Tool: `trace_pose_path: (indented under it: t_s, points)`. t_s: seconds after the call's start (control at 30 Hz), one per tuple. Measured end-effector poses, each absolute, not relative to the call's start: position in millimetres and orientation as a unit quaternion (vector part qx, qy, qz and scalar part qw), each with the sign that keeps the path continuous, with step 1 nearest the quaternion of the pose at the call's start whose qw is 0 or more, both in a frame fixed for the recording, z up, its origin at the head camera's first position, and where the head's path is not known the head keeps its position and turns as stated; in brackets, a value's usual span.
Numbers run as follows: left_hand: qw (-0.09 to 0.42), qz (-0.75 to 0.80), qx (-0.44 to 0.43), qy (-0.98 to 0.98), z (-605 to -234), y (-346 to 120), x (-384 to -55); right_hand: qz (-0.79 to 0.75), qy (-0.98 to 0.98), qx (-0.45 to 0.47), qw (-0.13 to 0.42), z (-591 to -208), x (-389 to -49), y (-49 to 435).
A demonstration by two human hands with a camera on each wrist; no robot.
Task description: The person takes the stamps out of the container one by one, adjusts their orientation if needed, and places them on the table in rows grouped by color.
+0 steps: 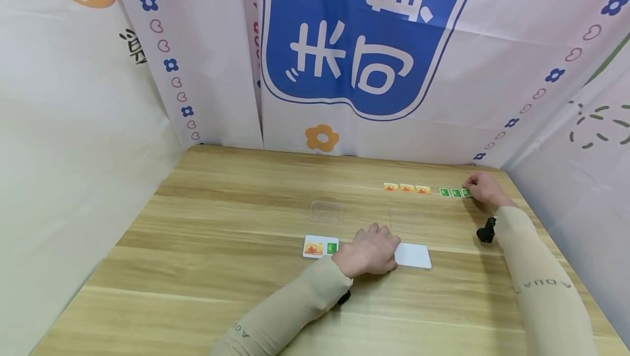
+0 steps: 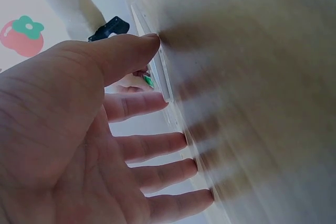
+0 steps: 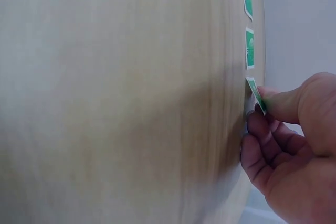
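My left hand (image 1: 372, 249) is at the left end of a blank white card (image 1: 414, 256) on the table. In the left wrist view its thumb and index fingertip touch the card's edge, and the other fingers lie fairly straight, tips on the tabletop. At the far right, my right hand (image 1: 484, 188) pinches a small green sticker (image 3: 255, 94) with a white border, tilted up from the table. Two more green stickers (image 1: 450, 193) lie flat in a row beside it. Left of them are three orange-and-yellow stickers (image 1: 407, 187).
Another white card (image 1: 320, 239), bearing one orange and one green sticker, lies beside my left wrist. Two clear sheets (image 1: 327, 211) lie farther back on the wooden table (image 1: 197, 225). Printed cloth (image 1: 216, 71) hangs behind and along both sides.
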State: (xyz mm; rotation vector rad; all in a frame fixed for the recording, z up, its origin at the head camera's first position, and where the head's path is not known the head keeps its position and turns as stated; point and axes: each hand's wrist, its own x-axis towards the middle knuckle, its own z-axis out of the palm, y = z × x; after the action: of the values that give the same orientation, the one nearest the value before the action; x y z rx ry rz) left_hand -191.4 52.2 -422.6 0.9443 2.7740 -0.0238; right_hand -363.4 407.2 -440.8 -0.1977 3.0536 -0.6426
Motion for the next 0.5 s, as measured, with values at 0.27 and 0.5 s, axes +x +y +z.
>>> trace_pose_path:
  t_s: [0.27, 0.5]
  points:
    - [0.105, -0.012, 0.319, 0.942, -424.3, 51.6, -191.2, -0.213, 0.975, -0.062, 0.012, -443.7, -360.2, 407.9]
    - [0.103, -0.014, 0.317, 0.943, -424.2, 50.9, -191.3, -0.210, 0.975, -0.067, 0.002, -445.6, -361.6, 408.8]
